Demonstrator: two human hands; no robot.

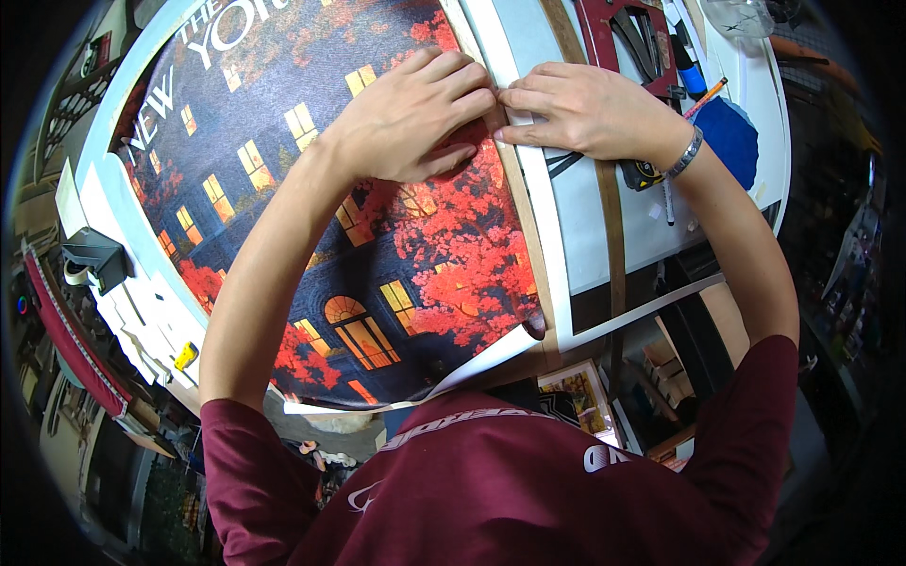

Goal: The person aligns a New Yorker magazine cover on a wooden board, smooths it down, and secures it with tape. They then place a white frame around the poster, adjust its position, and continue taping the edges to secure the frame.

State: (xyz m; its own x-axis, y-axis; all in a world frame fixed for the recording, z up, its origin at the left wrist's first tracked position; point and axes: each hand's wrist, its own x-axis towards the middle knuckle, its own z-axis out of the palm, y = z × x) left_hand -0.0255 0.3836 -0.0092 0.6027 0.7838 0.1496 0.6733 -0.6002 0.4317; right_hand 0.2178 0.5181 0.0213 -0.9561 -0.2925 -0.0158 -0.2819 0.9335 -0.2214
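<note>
A large printed canvas [293, 255] with dark buildings, lit yellow windows and red trees lies in front of me. Along its right edge runs a narrow wooden strip [528, 226], with a white border [549, 217] beside it. My left hand [415, 113] rests on the print, thumb apart, its fingertips reaching the strip. From the other side, my right hand [576, 111] has its fingers bent together on the strip, almost touching the left fingertips. What lies beneath the right fingers is hidden. The canvas's near right corner [514, 344] curls up.
Another wooden bar [611, 217] lies farther right. Beyond it are a red tool frame [596, 33], a blue-capped marker [692, 74], a tape measure [644, 174], an orange pencil [708, 97] and a blue round piece [734, 146]. A black tape dispenser [97, 257] stands left.
</note>
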